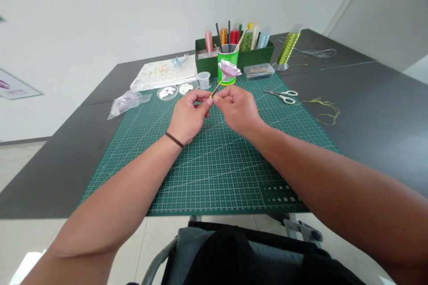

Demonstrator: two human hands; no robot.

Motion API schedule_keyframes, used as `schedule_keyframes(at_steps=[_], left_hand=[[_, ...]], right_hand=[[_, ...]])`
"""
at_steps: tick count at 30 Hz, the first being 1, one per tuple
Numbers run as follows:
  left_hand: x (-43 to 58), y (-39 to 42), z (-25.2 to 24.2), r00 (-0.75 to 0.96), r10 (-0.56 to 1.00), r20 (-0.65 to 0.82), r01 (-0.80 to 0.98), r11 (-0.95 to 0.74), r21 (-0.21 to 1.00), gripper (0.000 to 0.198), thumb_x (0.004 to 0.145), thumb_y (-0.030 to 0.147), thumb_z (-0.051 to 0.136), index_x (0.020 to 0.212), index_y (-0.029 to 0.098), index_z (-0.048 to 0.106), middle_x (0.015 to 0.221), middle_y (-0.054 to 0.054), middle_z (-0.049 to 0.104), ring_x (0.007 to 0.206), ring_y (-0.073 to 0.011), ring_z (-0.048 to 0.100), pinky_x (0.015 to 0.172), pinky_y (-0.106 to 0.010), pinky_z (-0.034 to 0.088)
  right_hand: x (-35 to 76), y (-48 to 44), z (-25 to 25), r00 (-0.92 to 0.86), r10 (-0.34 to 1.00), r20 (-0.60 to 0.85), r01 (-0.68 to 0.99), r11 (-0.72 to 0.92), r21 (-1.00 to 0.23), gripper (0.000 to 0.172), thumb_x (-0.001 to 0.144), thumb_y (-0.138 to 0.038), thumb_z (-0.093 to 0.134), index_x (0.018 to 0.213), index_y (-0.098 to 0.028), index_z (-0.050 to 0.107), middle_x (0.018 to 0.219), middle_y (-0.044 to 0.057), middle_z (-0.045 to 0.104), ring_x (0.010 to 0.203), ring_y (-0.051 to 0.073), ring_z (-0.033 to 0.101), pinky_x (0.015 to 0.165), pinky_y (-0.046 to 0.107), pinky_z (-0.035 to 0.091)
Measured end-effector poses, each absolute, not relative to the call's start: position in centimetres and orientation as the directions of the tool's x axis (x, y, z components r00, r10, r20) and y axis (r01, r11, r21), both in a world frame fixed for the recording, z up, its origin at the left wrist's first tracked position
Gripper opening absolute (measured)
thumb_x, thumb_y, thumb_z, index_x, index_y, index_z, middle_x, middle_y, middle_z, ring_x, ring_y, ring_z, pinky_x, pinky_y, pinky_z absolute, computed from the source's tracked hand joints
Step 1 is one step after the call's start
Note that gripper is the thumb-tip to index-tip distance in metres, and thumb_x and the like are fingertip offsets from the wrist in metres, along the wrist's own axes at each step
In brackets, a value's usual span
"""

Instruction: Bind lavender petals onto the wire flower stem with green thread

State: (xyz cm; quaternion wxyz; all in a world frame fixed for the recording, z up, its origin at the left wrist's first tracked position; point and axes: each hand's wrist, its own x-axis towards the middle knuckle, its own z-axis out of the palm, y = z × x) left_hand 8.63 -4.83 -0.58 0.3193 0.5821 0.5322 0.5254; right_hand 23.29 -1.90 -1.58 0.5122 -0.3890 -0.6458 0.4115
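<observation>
I've got both bare hands together over the mat, fingertips meeting and pinching the low end of a thin yellow-green stem [216, 90]. On top of it, a lilac petalled fabric flower [229, 68] tilts up and away, in front of a green cylindrical cup [228, 59]. The left hand [187, 115] and right hand [236, 110] hide the stem's tip, so I can't tell how it ends. This one bloom looks built, while white pieces sit in two round clear dishes [167, 92] and a clear plastic bag of lilac material [127, 103] lies beside the dark green gridded cutting mat [214, 178]. Silver scissors with white handles [282, 96] lie untouched, well off to the right.
</observation>
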Motion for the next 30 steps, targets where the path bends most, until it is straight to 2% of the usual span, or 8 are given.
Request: schedule_keyframes(at_steps=[3,6,10,16,24,30], left_hand=[[8.85,-4.77,-0.59,-0.106,0.960,0.258,0.210,-0.232,0.950,0.005,0.096,0.014,0.071,0.095,0.019,0.073,0.072,0.003,0.064,0.056,-0.0075,0.052,0.052,-0.019,0.042],[9.13,-4.89,-0.43,-0.103,0.969,0.226,0.146,-0.210,0.967,0.016,0.100,0.014,0.062,0.090,0.018,0.073,0.074,0.001,0.066,0.055,-0.0074,0.048,0.051,-0.020,0.039],[9.12,-4.93,-0.44,-0.101,0.973,0.209,0.184,-0.189,0.965,0.014,0.100,0.024,0.068,0.090,0.018,0.076,0.079,-0.002,0.070,0.058,-0.0082,0.049,0.053,-0.021,0.039],[8.69,-4.72,-0.79,-0.128,0.961,0.245,0.246,-0.209,0.947,0.013,0.098,0.028,0.072,0.093,0.017,0.079,0.079,-0.003,0.071,0.063,-0.0104,0.056,0.060,-0.024,0.048],[8.73,-4.83,-0.59,-0.139,0.957,0.254,0.276,-0.209,0.938,0.007,0.097,0.019,0.072,0.098,0.017,0.078,0.076,-0.001,0.072,0.066,-0.0106,0.061,0.065,-0.023,0.052],[8.75,-5.03,-0.54,-0.150,0.955,0.254,0.302,-0.200,0.932,0.010,0.095,0.025,0.078,0.102,0.018,0.076,0.086,-0.003,0.076,0.071,-0.0117,0.069,0.063,-0.022,0.054]], right_hand=[[23.27,-1.89,-1.56,-0.170,0.923,0.347,0.073,0.362,-0.929,0.018,0.093,-0.016,0.068,0.079,-0.022,0.058,0.055,-0.009,0.046,0.053,0.009,0.038,0.053,0.026,0.029],[23.23,-1.83,-1.66,-0.175,0.920,0.351,0.062,0.366,-0.928,0.017,0.093,-0.019,0.071,0.080,-0.021,0.060,0.059,-0.007,0.054,0.054,0.009,0.040,0.053,0.026,0.030],[23.27,-1.75,-1.77,-0.195,0.918,0.345,0.044,0.360,-0.932,0.018,0.092,-0.024,0.075,0.081,-0.022,0.060,0.066,-0.003,0.061,0.057,0.010,0.045,0.055,0.027,0.034],[23.31,-1.68,-1.88,-0.185,0.917,0.354,0.056,0.370,-0.928,0.019,0.093,-0.025,0.074,0.080,-0.023,0.059,0.059,-0.006,0.050,0.056,0.011,0.041,0.053,0.027,0.031],[23.20,-1.82,-1.75,-0.173,0.922,0.346,0.050,0.359,-0.932,0.020,0.092,-0.020,0.072,0.079,-0.022,0.058,0.059,-0.007,0.049,0.054,0.010,0.038,0.052,0.026,0.028],[23.12,-1.77,-1.81,-0.163,0.926,0.340,0.039,0.351,-0.936,0.019,0.091,-0.020,0.072,0.080,-0.022,0.057,0.058,-0.007,0.048,0.056,0.010,0.042,0.053,0.026,0.031]])
